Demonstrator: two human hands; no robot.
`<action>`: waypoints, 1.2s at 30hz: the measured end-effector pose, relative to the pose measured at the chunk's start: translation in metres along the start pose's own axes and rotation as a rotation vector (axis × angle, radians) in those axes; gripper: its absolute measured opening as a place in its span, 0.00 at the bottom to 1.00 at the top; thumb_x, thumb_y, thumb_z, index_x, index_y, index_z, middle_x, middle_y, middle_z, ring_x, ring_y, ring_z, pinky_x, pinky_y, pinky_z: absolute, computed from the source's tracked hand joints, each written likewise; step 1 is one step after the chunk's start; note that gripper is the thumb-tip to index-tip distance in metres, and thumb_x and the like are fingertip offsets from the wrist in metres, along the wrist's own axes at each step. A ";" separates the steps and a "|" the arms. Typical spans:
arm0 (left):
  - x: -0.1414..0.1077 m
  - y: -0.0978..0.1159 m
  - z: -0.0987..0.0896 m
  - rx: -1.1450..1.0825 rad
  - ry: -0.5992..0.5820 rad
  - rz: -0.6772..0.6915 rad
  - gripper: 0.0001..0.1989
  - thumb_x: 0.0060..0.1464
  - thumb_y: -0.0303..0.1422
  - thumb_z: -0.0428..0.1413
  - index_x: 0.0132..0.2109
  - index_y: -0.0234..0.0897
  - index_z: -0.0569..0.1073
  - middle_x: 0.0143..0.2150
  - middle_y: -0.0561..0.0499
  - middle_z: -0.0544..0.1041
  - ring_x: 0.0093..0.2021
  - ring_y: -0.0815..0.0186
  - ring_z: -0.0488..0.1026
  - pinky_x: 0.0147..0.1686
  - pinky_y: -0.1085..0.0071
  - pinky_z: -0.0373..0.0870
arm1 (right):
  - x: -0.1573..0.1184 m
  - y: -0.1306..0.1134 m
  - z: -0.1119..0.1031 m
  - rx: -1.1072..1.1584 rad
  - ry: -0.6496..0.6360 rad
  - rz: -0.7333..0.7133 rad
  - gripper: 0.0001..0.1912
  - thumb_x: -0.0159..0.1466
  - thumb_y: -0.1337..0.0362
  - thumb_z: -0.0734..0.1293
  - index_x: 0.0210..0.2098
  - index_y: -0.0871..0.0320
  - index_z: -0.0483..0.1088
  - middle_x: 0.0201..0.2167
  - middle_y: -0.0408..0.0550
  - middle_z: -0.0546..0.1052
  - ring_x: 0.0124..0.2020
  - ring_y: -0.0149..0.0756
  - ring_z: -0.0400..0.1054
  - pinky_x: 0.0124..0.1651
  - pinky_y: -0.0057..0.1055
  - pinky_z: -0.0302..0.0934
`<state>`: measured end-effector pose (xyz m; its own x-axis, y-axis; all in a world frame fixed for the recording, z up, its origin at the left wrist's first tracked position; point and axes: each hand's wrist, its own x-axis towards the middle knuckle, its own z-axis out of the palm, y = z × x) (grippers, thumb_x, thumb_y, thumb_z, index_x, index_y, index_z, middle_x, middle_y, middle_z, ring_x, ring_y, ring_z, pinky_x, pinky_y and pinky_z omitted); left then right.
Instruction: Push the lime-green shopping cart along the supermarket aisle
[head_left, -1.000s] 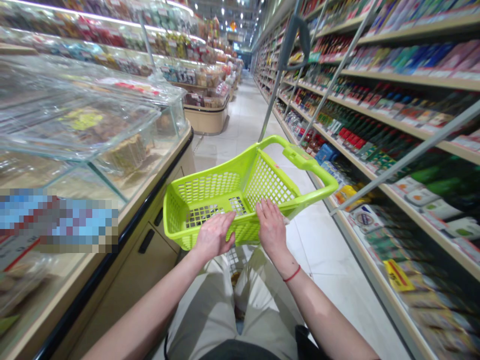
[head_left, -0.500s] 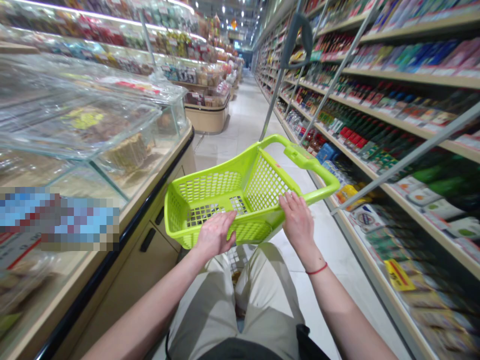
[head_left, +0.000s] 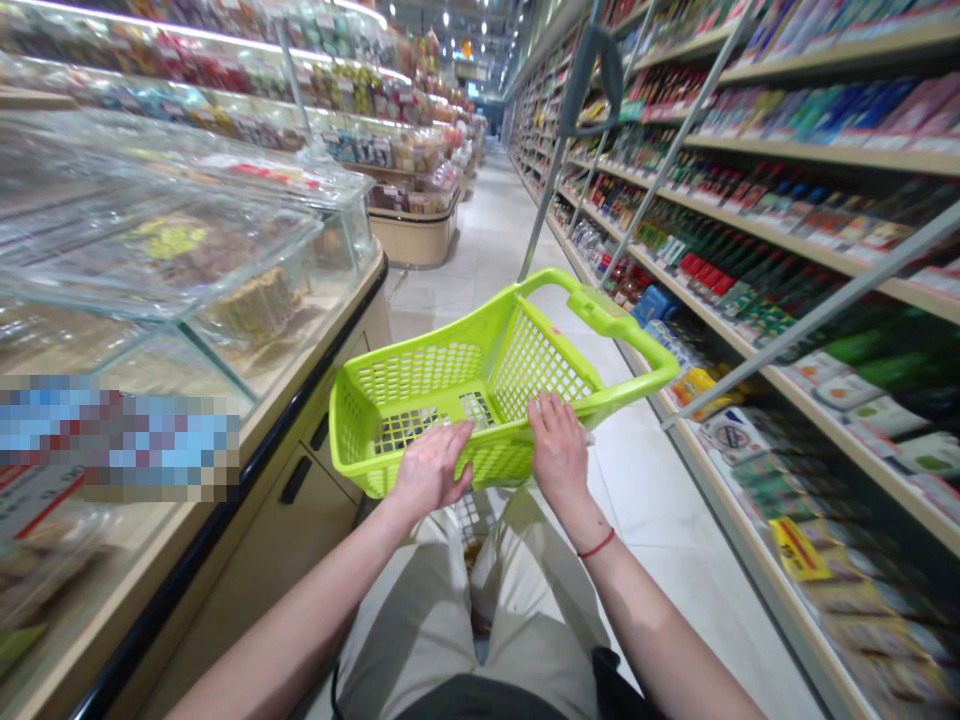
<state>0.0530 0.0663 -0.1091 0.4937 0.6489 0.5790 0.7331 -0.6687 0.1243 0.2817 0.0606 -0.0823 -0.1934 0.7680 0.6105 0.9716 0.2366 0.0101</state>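
A bright green plastic shopping basket (head_left: 420, 365) with lattice walls stands in front of my knees, with nothing visible inside. Its looped green handle (head_left: 637, 345) rises at the right end. My left hand (head_left: 433, 467) rests on the near rim, fingers stretched out and the thumb apart on the outer side. Farther right along the same rim lies my right hand (head_left: 560, 445), its fingers extended over the edge and pointing into the basket. Neither hand is wrapped round the rim. A thin red cord circles the right wrist.
Shelves (head_left: 825, 290) packed with goods run along the right. To the left stands a wooden counter (head_left: 300, 460) with clear display cases (head_left: 187, 270). A grey pole with a looped grip (head_left: 596, 90) rises behind the basket. The tiled aisle (head_left: 487, 220) stretches ahead between displays.
My right hand has slid left along the near rim, away from the handle end and closer to my left hand. The basket and left hand look unmoved.
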 end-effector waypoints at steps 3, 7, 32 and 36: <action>0.000 0.000 0.000 0.002 -0.005 0.001 0.35 0.55 0.34 0.54 0.68 0.37 0.56 0.59 0.43 0.73 0.57 0.56 0.72 0.59 0.57 0.68 | -0.002 -0.018 0.007 0.034 -0.005 -0.018 0.28 0.62 0.80 0.56 0.61 0.65 0.65 0.63 0.63 0.68 0.68 0.46 0.53 0.67 0.49 0.51; -0.001 0.000 0.000 0.027 0.011 0.012 0.33 0.56 0.34 0.53 0.68 0.35 0.57 0.59 0.41 0.73 0.57 0.56 0.72 0.59 0.57 0.68 | -0.005 -0.034 0.014 0.048 -0.010 -0.073 0.28 0.63 0.79 0.57 0.61 0.64 0.65 0.63 0.60 0.68 0.67 0.45 0.56 0.67 0.47 0.52; -0.001 0.000 0.003 0.021 -0.012 -0.002 0.35 0.56 0.34 0.53 0.69 0.36 0.54 0.59 0.41 0.73 0.56 0.54 0.73 0.58 0.55 0.69 | 0.001 0.015 -0.006 -0.066 0.048 0.031 0.27 0.62 0.81 0.55 0.59 0.67 0.66 0.62 0.63 0.68 0.68 0.47 0.54 0.66 0.49 0.53; -0.001 0.000 0.001 0.028 -0.016 0.010 0.34 0.56 0.34 0.53 0.68 0.34 0.56 0.59 0.41 0.73 0.56 0.55 0.73 0.58 0.56 0.68 | -0.004 -0.017 0.006 -0.009 0.027 -0.004 0.28 0.62 0.81 0.56 0.60 0.66 0.66 0.62 0.62 0.68 0.67 0.47 0.55 0.66 0.48 0.53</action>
<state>0.0535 0.0659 -0.1102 0.5087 0.6481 0.5667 0.7406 -0.6651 0.0957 0.2654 0.0572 -0.0891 -0.1932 0.7510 0.6315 0.9721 0.2337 0.0194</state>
